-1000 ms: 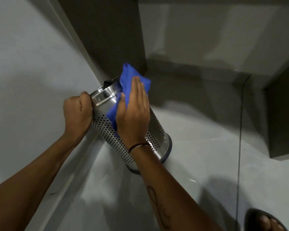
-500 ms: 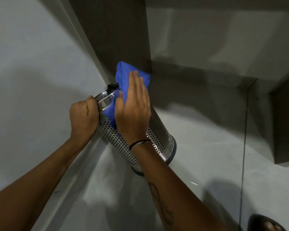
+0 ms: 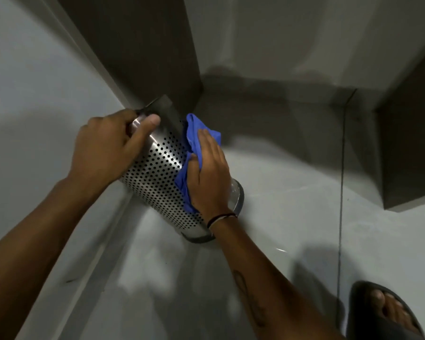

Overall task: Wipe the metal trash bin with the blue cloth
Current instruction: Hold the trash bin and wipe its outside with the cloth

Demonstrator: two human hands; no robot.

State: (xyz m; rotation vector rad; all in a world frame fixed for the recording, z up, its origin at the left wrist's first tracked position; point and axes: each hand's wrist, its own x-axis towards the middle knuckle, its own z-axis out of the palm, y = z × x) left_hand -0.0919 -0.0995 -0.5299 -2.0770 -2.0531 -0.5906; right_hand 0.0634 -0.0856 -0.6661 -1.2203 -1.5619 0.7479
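Observation:
The metal trash bin (image 3: 157, 173) is a perforated steel cylinder, tilted with its top toward the wall corner and its dark base rim resting on the floor. My left hand (image 3: 106, 150) grips the bin's upper rim, thumb over the shiny band. My right hand (image 3: 206, 175) lies flat on the bin's right side and presses the blue cloth (image 3: 194, 133) against it. Cloth folds stick out above my fingers and below my palm.
A pale wall (image 3: 35, 82) rises at the left, with a baseboard running along the grey tiled floor (image 3: 292, 204). A dark panel (image 3: 138, 50) fills the corner behind the bin, and a dark cabinet (image 3: 412, 143) stands at the right. My sandalled foot (image 3: 388, 312) is at the lower right.
My right hand has slid the cloth from the bin's top down and around to its right side. My left hand has shifted over the rim, and the bin has turned, showing more perforated surface.

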